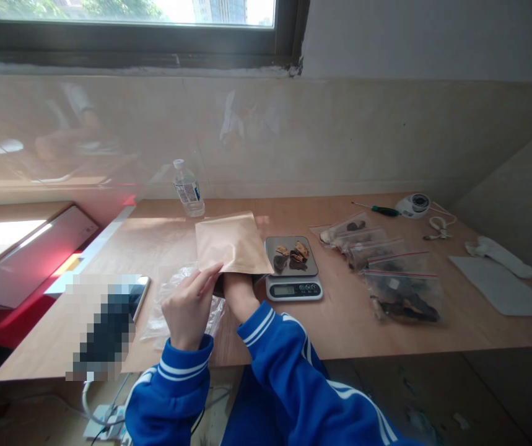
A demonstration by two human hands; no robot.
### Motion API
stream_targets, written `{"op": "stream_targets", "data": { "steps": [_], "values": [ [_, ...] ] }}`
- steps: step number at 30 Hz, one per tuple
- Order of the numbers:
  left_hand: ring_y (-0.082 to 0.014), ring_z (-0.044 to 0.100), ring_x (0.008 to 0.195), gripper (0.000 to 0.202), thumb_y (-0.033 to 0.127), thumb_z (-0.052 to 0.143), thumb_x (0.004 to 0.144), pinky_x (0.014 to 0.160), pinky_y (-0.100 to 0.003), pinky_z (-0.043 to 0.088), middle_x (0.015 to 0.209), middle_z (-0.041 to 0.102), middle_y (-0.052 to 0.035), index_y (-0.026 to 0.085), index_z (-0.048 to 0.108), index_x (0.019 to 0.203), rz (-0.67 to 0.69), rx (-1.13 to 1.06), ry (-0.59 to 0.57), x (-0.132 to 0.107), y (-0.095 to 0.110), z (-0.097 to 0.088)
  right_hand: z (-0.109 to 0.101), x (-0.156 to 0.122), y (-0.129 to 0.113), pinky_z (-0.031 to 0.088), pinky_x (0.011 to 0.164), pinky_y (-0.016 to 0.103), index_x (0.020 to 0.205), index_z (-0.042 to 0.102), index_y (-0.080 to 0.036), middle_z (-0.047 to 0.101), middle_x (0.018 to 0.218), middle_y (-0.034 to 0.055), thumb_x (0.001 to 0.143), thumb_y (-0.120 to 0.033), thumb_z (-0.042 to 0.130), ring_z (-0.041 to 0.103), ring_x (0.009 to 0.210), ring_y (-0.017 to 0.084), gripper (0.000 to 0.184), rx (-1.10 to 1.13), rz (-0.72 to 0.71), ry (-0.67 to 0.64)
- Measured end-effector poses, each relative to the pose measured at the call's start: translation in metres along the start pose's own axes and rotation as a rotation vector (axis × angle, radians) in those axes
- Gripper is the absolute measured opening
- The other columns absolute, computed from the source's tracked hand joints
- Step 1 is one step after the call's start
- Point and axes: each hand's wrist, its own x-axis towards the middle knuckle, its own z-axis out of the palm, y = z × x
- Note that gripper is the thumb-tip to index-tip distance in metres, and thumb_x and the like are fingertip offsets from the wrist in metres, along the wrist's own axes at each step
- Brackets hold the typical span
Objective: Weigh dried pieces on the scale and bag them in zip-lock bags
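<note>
While left hand (190, 308) grips paper pouch (231, 243), herbs on scale (292, 272)

Right hand (236, 286) mostly hidden inside the envelope (231, 244); only the wrist shows, grip unreadable. Phone (108, 328) pixelated, nothing legible. Scale (292, 272) display too small to read. Bottle (188, 189) label illegible. Bag (405, 296) contents dark, unidentifiable. Cable (90, 406) runs off the bottom edge.

Window daylight, glare, warped edges
</note>
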Motion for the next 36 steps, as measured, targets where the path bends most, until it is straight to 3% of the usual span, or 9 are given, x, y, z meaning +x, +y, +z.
{"op": "stream_targets", "data": {
  "steps": [5,8,11,15,18,24,30,32,36],
  "values": [
    [-0.0092,0.063,0.068,0.020,0.032,0.057,0.085,0.052,-0.017,0.034,0.080,0.071,0.0031,0.030,0.070,0.100,-0.030,-0.034,-0.028,0.002,-0.002,-0.002,-0.023,-0.039,-0.014,0.050,0.083,0.038,0.106,0.061,-0.013,0.065,0.098,0.0126,0.090,-0.008,0.040,0.061,0.094,0.025,0.027,-0.086,0.003,-0.016],
    [-0.0091,0.064,0.067,0.020,0.033,0.057,0.084,0.050,-0.018,0.033,0.080,0.071,0.0034,0.031,0.070,0.100,-0.036,-0.024,-0.034,0.002,-0.003,-0.003,-0.042,-0.076,-0.020,0.051,0.080,0.038,0.111,0.057,-0.017,0.063,0.097,0.0090,0.090,-0.010,0.043,0.058,0.091,0.023,0.027,-0.059,-0.068,0.087],
    [-0.0092,0.064,0.066,0.020,0.034,0.058,0.084,0.049,-0.018,0.032,0.079,0.071,0.0039,0.032,0.069,0.100,-0.034,-0.005,-0.053,0.001,-0.004,-0.002,-0.070,-0.102,-0.015,0.049,0.084,0.036,0.121,0.049,-0.020,0.061,0.099,0.0064,0.092,-0.014,0.041,0.056,0.094,0.020,0.030,0.130,-0.174,0.200],
    [-0.0099,0.065,0.069,0.019,0.034,0.059,0.083,0.051,-0.018,0.033,0.080,0.072,0.0044,0.032,0.070,0.098,-0.075,-0.014,-0.057,0.003,-0.008,0.001,-0.116,-0.085,0.018,0.048,0.085,0.030,0.110,0.052,-0.022,0.060,0.100,0.0041,0.091,-0.017,0.045,0.057,0.094,0.016,0.021,0.293,-0.265,0.308],
    [-0.0093,0.065,0.069,0.018,0.034,0.059,0.083,0.055,-0.018,0.035,0.082,0.072,0.0057,0.034,0.069,0.098,-0.130,-0.036,-0.058,0.008,-0.011,0.001,-0.135,-0.042,0.053,0.047,0.084,0.030,0.107,0.053,-0.021,0.059,0.099,0.0042,0.087,-0.016,0.051,0.058,0.091,0.016,0.021,0.253,-0.157,0.362],
    [-0.0091,0.065,0.070,0.018,0.034,0.059,0.082,0.056,-0.017,0.037,0.085,0.072,0.0072,0.034,0.069,0.098,-0.145,-0.072,-0.072,0.010,-0.013,-0.002,-0.124,0.020,0.109,0.043,0.086,0.034,0.101,0.055,-0.013,0.062,0.100,0.0105,0.081,-0.004,0.048,0.056,0.096,0.021,0.024,-0.115,0.036,0.096],
    [-0.0095,0.064,0.068,0.018,0.035,0.060,0.082,0.055,-0.018,0.036,0.082,0.071,0.0067,0.034,0.070,0.097,-0.193,-0.090,-0.070,0.013,-0.015,-0.005,-0.124,0.016,0.117,0.042,0.085,0.036,0.112,0.053,-0.011,0.063,0.098,0.0125,0.082,-0.011,0.051,0.057,0.095,0.024,0.030,-0.233,0.092,-0.014],
    [-0.0096,0.063,0.068,0.017,0.036,0.060,0.081,0.056,-0.018,0.036,0.082,0.071,0.0067,0.035,0.070,0.095,-0.224,-0.090,-0.074,0.016,-0.013,-0.005,-0.128,0.003,0.105,0.041,0.089,0.038,0.106,0.056,-0.012,0.062,0.102,0.0129,0.083,-0.013,0.050,0.054,0.100,0.026,0.024,-0.187,0.024,0.091],
    [-0.0107,0.062,0.065,0.018,0.039,0.059,0.081,0.056,-0.019,0.036,0.071,0.069,0.0055,0.035,0.071,0.094,-0.359,-0.106,-0.068,0.019,-0.005,-0.003,-0.119,-0.038,0.056,0.045,0.085,0.034,0.096,0.057,-0.017,0.059,0.095,0.0080,0.087,-0.013,0.039,0.054,0.094,0.020,0.020,0.140,-0.113,0.499]
  ]
}}
